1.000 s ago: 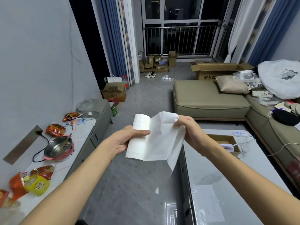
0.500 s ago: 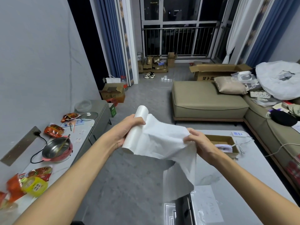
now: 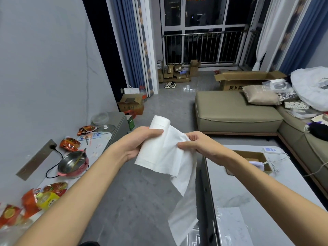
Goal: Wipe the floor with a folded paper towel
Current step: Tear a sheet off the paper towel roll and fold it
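Note:
My left hand (image 3: 140, 144) grips a white paper towel roll (image 3: 156, 139) in mid-air above the grey floor (image 3: 134, 201). My right hand (image 3: 198, 144) pinches the unrolled sheet (image 3: 181, 174) close to the roll. The loose sheet hangs down in a long strip past the edge of the white table, its lower end near the bottom of the view.
A white coffee table (image 3: 248, 201) stands at right with a cardboard box (image 3: 252, 160) on it. A low cabinet (image 3: 99, 146) at left carries a red pot (image 3: 73, 164) and snack packets. An olive sofa (image 3: 236, 112) and cartons lie beyond.
My right hand pulled more sheet off the roll, then moved back close to the roll. The hanging strip is longer now. The roll stays in my left hand.

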`<state>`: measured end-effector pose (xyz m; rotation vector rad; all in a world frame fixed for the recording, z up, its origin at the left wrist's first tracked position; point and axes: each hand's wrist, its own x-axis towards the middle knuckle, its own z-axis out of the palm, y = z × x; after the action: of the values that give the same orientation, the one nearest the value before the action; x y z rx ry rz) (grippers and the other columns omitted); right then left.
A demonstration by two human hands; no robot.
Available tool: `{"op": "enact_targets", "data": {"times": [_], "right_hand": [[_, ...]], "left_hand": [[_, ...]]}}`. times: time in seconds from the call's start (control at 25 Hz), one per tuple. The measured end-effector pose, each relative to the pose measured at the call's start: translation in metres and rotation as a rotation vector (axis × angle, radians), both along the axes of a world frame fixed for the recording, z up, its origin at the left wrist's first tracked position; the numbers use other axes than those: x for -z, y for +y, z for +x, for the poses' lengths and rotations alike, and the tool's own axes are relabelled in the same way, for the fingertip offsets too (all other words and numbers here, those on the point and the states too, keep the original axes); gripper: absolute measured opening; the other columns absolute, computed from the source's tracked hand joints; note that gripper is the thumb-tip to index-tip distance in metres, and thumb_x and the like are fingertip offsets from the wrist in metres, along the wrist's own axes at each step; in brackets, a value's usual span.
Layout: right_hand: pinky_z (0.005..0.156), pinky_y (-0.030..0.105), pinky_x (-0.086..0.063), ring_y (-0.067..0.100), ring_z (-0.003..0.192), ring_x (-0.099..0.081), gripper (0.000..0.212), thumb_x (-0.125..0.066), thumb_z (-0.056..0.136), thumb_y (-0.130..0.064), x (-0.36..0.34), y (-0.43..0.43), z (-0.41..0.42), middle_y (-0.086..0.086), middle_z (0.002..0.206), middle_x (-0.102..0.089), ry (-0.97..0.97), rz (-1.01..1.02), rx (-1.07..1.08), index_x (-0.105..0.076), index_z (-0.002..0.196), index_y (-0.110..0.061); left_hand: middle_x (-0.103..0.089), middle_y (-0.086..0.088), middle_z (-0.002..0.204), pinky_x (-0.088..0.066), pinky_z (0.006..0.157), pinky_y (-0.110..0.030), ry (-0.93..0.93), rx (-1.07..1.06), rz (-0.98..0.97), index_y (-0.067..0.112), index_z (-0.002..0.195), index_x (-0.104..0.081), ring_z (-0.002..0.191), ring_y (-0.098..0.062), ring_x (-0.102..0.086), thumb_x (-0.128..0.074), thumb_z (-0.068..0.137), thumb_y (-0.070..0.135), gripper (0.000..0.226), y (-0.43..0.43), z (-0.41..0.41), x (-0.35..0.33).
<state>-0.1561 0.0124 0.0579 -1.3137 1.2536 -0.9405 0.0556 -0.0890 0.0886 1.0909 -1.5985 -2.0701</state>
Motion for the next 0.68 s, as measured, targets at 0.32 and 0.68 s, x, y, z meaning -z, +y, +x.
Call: {"op": "enact_targets", "data": {"times": [0.32,0.68], "right_hand": [[0.056,0.021,-0.039,0.016,0.067,-0.052,0.016,-0.053,0.068,-0.004,0.007,0.004,0.001,0.004,0.076,-0.054,-0.083,-0.048,0.052,-0.058,0.083,-0.005],[0.067,0.017,-0.051,0.011,0.084,-0.071,0.026,-0.080,0.074,-0.030,0.008,0.023,-0.011,-0.003,0.096,-0.075,0.119,0.088,-0.105,-0.072,0.098,-0.024]], "left_hand": [[-0.071,-0.017,0.110,-0.057,0.078,-0.042,0.034,-0.014,0.035,0.009,0.115,-0.066,0.099,-0.031,-0.070,-0.083,0.068,0.017,0.051,0.007,0.001,0.017],[-0.072,-0.011,0.105,-0.054,0.085,-0.037,-0.068,-0.017,-0.180,0.012,0.108,-0.064,0.091,-0.023,-0.070,-0.068,0.073,0.033,0.041,0.005,-0.010,0.012]]}}
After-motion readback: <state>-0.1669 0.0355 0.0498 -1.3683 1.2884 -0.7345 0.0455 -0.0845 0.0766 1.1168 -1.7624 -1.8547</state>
